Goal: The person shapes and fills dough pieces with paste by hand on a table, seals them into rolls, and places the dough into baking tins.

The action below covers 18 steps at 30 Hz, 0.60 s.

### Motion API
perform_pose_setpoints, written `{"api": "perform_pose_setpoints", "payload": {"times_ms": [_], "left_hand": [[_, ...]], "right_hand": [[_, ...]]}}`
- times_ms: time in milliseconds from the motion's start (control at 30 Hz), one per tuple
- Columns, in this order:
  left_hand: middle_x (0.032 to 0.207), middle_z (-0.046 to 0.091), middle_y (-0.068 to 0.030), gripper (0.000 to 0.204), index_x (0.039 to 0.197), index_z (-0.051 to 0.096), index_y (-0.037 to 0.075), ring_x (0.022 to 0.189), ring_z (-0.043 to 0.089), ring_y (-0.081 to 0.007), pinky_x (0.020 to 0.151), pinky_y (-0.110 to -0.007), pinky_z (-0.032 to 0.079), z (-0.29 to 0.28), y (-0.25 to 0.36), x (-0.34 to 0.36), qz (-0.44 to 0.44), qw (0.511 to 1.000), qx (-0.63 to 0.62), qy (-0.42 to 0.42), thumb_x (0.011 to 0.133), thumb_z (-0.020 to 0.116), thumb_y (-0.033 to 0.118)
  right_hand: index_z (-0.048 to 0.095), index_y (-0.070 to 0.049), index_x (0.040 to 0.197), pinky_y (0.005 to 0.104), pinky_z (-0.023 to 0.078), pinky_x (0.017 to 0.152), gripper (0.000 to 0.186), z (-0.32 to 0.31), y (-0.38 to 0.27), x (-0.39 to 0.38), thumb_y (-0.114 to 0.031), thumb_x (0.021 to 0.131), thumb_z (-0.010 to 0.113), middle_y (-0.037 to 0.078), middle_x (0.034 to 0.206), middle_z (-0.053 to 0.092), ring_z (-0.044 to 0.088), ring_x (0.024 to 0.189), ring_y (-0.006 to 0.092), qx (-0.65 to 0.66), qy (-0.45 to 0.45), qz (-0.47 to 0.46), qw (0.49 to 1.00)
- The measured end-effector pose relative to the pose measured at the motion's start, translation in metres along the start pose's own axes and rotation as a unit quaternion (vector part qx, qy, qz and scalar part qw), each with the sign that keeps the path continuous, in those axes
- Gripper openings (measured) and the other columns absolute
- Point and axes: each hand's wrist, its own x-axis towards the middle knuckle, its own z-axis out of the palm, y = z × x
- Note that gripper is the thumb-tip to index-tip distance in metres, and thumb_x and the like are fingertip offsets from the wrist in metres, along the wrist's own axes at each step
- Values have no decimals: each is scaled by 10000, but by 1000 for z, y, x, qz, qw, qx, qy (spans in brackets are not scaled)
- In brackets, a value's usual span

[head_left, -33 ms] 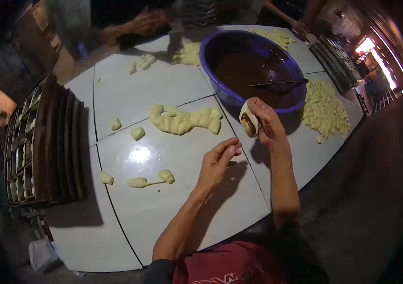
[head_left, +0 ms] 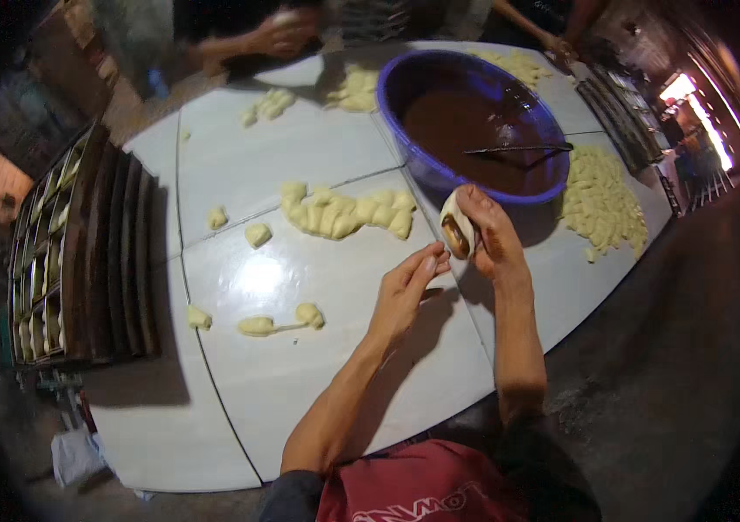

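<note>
My right hand [head_left: 493, 235] grips a pale piece of dough [head_left: 473, 228] with glossy brown filling [head_left: 452, 232] showing in its hollow. My left hand [head_left: 406, 291] is just below and left of it, thumb and fingers pinched together; whatever they may hold is too small to make out. Beyond the hands stands a blue plastic basin [head_left: 393, 130] of brown mixture [head_left: 444, 117] with a dark utensil [head_left: 518, 149] across it. On the white tabletop [head_left: 266, 391] lie a clustered strip of dough lumps [head_left: 340, 213], loose pieces [head_left: 257, 234] and a stretched piece [head_left: 255, 326].
Stacked dark trays holding dough [head_left: 61, 261] stand at the left. A heap of small dough pieces [head_left: 600, 200] lies right of the basin, more [head_left: 354, 91] along the far edge. Co-workers' hands [head_left: 283, 33] [head_left: 553, 42] are across the table, near long dark molds [head_left: 613, 122] at the far right.
My left hand has moved slightly up and right, closer to the filled dough in my right hand. The whole view has shifted a little.
</note>
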Motion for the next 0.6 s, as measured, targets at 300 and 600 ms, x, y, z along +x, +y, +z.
{"api": "perform_pose_setpoints", "payload": {"times_ms": [300, 600], "left_hand": [[1028, 671, -114, 297, 1173, 607, -59, 882, 654, -184, 800, -306, 553, -77, -28, -45, -28, 966, -201, 157, 958, 629, 144], [1003, 707, -77, 337, 1198, 671, -18, 810, 647, -99, 686, -209, 525, -104, -20, -87, 71, 971, -33, 226, 930, 699, 183]], "right_hand": [[570, -6, 1161, 317, 471, 985, 369, 48, 79, -79, -24, 821, 711, 108, 1338, 509, 560, 1153, 196, -148, -73, -9, 986], [687, -65, 1126, 330, 555, 747, 252, 103, 152, -100, -52, 875, 685, 133, 1234, 579, 624, 964, 243, -442, 6, -247, 862]]}}
